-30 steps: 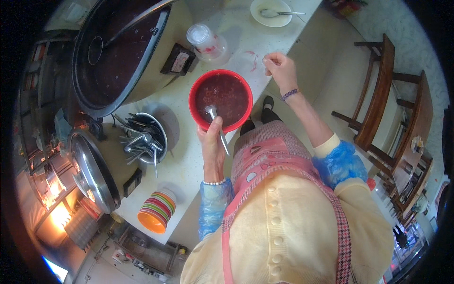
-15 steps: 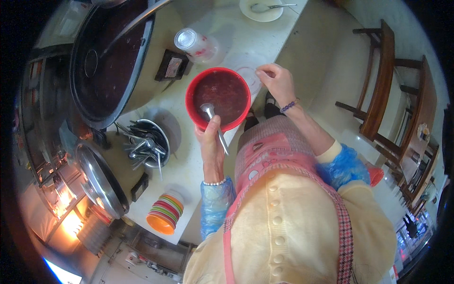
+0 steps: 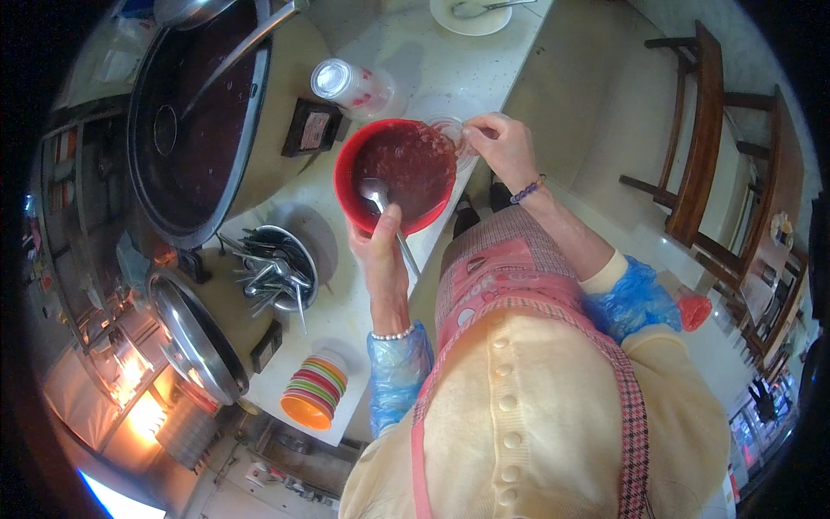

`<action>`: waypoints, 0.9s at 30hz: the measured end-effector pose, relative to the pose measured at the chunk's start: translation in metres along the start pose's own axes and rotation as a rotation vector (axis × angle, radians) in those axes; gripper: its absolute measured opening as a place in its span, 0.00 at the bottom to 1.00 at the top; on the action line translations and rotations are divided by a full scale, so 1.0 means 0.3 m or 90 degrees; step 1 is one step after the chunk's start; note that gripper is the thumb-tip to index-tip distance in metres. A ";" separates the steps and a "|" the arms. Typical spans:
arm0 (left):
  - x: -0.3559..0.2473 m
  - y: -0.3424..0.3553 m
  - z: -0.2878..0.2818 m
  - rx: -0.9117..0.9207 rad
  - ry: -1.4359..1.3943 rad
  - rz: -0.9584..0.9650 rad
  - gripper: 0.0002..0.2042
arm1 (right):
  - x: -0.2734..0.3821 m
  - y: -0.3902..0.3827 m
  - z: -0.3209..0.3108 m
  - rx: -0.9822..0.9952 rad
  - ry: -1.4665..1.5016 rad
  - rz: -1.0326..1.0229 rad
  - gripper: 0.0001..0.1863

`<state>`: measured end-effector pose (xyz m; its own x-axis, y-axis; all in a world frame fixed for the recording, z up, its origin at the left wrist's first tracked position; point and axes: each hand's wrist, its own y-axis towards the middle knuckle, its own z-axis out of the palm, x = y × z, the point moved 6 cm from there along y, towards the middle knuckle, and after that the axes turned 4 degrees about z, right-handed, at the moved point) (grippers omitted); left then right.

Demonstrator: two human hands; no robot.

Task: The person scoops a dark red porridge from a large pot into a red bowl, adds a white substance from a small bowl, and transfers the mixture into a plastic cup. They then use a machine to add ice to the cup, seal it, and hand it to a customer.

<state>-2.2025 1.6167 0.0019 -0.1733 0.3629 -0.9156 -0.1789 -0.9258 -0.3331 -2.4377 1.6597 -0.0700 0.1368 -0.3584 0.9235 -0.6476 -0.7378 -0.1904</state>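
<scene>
My left hand (image 3: 380,259) is closed round the near side of a red bowl (image 3: 345,183) full of dark red, lumpy soup (image 3: 406,164). Its thumb pins a metal spoon (image 3: 406,251) against the rim, the spoon's head over the soup. The bowl tips to the right, and soup runs over its far right rim toward a clear plastic container (image 3: 468,161), probably a cup. My right hand (image 3: 506,149) pinches that container's edge with thumb and fingers. Most of the container is hidden behind the bowl.
Left on the white counter (image 3: 484,65) stands a large dark pot (image 3: 203,130) with a ladle. Nearby are a pot of cutlery (image 3: 277,268), stacked colourful bowls (image 3: 316,389), stacked clear cups (image 3: 346,82) and a plate with a spoon (image 3: 471,19). Wooden furniture (image 3: 692,147) stands right.
The bowl has tilted rightward, and soup now spills over its right rim at the clear container. The spoon stays under my left thumb; my right hand has barely moved.
</scene>
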 end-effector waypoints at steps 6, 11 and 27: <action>-0.019 0.009 0.021 -0.005 -0.022 -0.001 0.29 | 0.002 0.003 0.002 -0.002 0.001 0.002 0.08; 0.007 0.027 0.006 0.000 -0.015 -0.013 0.30 | -0.007 0.012 0.003 -0.016 -0.005 0.001 0.08; -0.009 0.027 0.038 -0.014 0.011 -0.009 0.32 | -0.039 0.021 0.007 0.006 0.032 0.069 0.09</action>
<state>-2.2146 1.6094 0.0042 -0.1543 0.3736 -0.9147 -0.1604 -0.9229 -0.3499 -2.4417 1.6582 -0.0826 0.0281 -0.4071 0.9130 -0.6492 -0.7019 -0.2930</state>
